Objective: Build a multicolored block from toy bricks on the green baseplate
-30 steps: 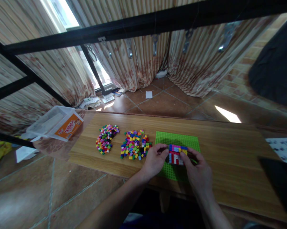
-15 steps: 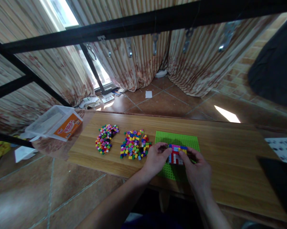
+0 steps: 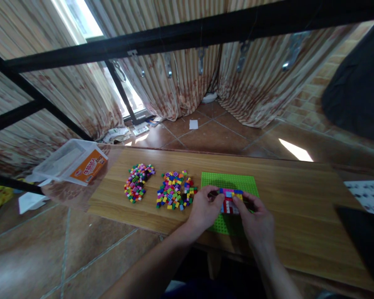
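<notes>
Between my two hands is a small block of joined toy bricks, with red, white, blue, pink and yellow pieces. My left hand grips its left side, thumb on the near face and fingers behind. My right hand closes on its right side, thumb by the yellow bricks. Beneath lies a green studded baseplate, partly covered by my hands and the bricks; whether the block touches the plate I cannot tell. Left of my left hand is a pile of loose bricks.
A second, curved pile of loose bricks lies farther left on the wooden table. At the left end stands a clear plastic box with an orange label. A black object sits at the right edge. A dark metal bar crosses above.
The baseplate has shifted very slightly to the left under my hands. Both hands keep nearly the same grip on the brick block.
</notes>
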Tool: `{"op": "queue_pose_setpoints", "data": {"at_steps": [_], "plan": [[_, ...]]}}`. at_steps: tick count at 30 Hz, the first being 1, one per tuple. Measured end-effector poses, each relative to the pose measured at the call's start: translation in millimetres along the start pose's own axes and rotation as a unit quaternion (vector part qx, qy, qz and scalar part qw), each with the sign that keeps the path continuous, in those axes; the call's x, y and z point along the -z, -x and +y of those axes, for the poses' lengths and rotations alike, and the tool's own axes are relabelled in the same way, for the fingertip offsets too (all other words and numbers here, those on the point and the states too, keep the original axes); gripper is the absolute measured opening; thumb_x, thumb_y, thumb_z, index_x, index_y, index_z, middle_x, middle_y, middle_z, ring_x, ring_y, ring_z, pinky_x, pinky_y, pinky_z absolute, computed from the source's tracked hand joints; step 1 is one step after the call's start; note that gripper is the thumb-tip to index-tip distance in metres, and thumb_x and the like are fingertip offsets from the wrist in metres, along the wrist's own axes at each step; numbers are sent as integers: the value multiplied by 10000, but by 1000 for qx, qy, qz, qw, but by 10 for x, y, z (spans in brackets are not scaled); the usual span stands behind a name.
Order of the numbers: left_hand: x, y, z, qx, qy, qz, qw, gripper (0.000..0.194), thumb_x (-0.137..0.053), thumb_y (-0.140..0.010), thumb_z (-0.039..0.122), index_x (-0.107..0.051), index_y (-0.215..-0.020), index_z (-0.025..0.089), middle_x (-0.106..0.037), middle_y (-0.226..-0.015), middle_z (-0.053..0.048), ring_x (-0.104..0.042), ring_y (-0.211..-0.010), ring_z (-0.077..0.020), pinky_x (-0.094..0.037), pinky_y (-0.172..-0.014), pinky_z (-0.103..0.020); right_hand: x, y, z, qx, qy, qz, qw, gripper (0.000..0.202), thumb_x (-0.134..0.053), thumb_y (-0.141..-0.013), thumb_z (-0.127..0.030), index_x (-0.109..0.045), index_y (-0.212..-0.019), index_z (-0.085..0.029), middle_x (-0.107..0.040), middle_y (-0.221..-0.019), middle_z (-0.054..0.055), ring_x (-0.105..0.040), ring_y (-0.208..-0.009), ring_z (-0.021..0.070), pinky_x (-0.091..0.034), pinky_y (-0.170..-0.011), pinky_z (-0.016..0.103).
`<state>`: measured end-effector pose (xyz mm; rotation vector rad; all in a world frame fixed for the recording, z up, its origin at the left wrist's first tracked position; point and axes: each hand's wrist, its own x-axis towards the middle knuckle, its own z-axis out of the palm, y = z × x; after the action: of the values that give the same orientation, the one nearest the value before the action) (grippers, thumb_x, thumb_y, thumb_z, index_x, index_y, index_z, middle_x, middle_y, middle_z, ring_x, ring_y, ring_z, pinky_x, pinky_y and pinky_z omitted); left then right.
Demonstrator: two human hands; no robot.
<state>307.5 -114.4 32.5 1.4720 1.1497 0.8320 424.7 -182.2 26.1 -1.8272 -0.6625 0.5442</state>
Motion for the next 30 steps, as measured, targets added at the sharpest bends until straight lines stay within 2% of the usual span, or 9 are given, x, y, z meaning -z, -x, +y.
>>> {"op": "queue_pose_setpoints", "data": {"at_steps": [3, 6, 9, 14, 19, 24, 30], "plan": [[4, -24, -17, -12, 3, -10, 1000, 206, -605, -798, 209, -662, -989, 155, -666, -909, -48, -608, -717, -134, -514, -656, -257, 19, -43, 14, 20, -11, -20, 1000, 543, -685, -720, -517, -655, -1136, -170, -697, -1043, 117, -656, -890, 231, -527, -790, 407], [20, -32, -4, -51, -18, -18, 998, 212, -575, -827, 202, -666, -1017, 173, -658, -964, -56, -628, -838, -156, -524, -746, -277, 21, -89, 45, 39, -17, -46, 998, 544, -664, -745, -510, -637, -1196, -207, -668, -1139, 110, -638, -975, 235, -511, -850, 427], [41, -26, 19, -80, -47, -22, 995, 192, -560, -853, 223, -665, -1007, 177, -652, -971, -59, -621, -908, -172, -517, -811, -299, 9, -106, 53, 40, -34, -66, 996, 498, -648, -762, -503, -658, -1168, -216, -659, -1168, 107, -629, -1014, 239, -501, -881, 436], [39, -6, 51, -102, -87, -18, 991, 179, -539, -866, 202, -651, -1004, 180, -636, -962, -57, -608, -920, -173, -508, -842, -310, -14, -74, -2, 33, -54, -57, 996, 455, -644, -772, -473, -668, -1134, -199, -676, -1145, 102, -641, -986, 228, -510, -871, 422], [20, -5, 88, -104, -117, -10, 988, 167, -532, -863, 178, -644, -988, 170, -632, -956, -63, -598, -925, -177, -498, -867, -317, -29, -54, -26, 44, -42, -45, 997, 454, -639, -775, -459, -669, -1142, -193, -683, -1138, 100, -652, -946, 218, -528, -828, 396], [15, -4, 105, -102, -127, -10, 987, 169, -538, -857, 170, -645, -988, 165, -629, -946, -64, -600, -920, -178, -501, -871, -319, -43, -48, 1, 66, -45, -36, 996, 430, -626, -787, -440, -672, -1136, -195, -682, -1146, 101, -643, -987, 223, -518, -855, 399], [54, -10, 82, -75, -121, -23, 990, 192, -525, -886, 242, -642, -1018, 168, -651, -992, -74, -619, -929, -186, -525, -816, -309, 0, -82, 52, 26, -127, -53, 990, 517, -649, -769, -481, -638, -1200, -195, -684, -1128, 96, -648, -969, 211, -501, -891, 418]]}}
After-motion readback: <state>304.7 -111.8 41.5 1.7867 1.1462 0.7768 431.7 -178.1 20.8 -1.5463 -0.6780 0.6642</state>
